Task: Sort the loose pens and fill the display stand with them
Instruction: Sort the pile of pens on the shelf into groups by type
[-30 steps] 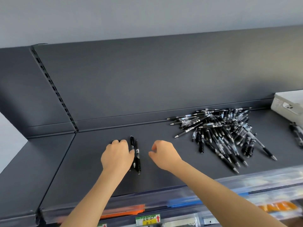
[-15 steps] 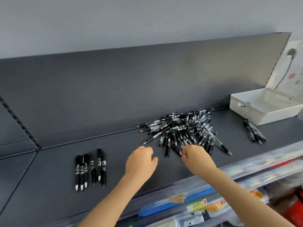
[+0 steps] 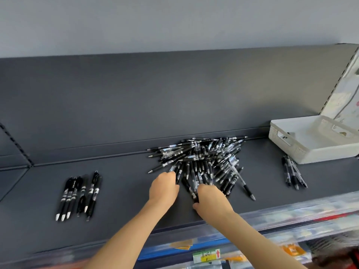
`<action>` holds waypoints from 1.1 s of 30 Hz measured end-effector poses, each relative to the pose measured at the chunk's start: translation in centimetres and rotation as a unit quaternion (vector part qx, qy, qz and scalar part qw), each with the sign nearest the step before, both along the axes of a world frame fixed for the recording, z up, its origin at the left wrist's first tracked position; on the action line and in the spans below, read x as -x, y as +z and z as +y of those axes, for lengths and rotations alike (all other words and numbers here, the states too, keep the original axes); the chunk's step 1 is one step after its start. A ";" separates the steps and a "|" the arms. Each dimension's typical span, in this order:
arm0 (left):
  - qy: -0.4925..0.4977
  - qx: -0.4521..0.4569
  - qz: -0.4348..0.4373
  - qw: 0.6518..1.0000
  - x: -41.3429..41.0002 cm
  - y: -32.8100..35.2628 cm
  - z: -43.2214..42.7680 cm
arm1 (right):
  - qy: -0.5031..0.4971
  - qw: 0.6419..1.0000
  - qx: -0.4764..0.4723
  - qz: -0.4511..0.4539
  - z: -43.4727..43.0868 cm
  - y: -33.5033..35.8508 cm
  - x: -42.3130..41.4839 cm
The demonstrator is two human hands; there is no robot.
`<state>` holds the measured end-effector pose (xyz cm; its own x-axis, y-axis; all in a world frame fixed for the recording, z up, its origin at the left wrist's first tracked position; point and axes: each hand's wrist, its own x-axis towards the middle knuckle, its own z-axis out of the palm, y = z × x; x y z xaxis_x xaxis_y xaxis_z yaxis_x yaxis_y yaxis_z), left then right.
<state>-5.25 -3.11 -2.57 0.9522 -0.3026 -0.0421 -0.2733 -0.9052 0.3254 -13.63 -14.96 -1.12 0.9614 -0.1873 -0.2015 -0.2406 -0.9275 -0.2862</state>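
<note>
- Your left hand (image 3: 164,186) sits at the 7 o'clock edge of the pile of loose pens (image 3: 202,160). Its fingers curl down over the nearest barrels. The fingertips are hidden, so I cannot tell whether it grasps a pen or only touches.
- Your right hand (image 3: 210,197) is at the pile's 6 o'clock edge, fingers curled into the pens. I cannot tell its hold either.
- The pile lies mid-shelf (image 3: 126,220), a tangle of black and clear barrels crossing at all angles.
- From the pile, a row of sorted pens (image 3: 77,197) lies well apart at 9 o'clock, a small bunch of pens (image 3: 293,173) at 3 o'clock, and a white basket (image 3: 314,150) at 2 o'clock.
- I can make out no display stand.
- These pens look light, stiff and smooth, so they will likely roll and slip.
- Pinch one that lies on top, at its dark grip section near the tip. That part probably gives the most friction.
- Pulling a buried pen may drag its neighbours, and clips could snag.
</note>
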 end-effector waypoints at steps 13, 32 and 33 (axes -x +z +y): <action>0.030 -0.039 0.102 0.994 0.8 1.1 1.9 | -0.025 0.985 -0.171 0.015 0.4 0.0 -0.8; 0.154 0.053 0.016 0.986 -1.2 2.7 17.4 | -0.027 0.936 -0.351 0.016 13.6 -1.0 -6.9; 0.165 0.059 0.012 0.985 -1.4 2.6 18.3 | -0.023 0.936 -0.352 0.020 14.6 -1.0 -7.3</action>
<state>-3.89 15.20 0.06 0.9987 0.0179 -0.0487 0.0374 -0.8992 0.4359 -6.34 -0.41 -2.12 0.9446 -0.0366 -0.3262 -0.2997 -0.5011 -0.8118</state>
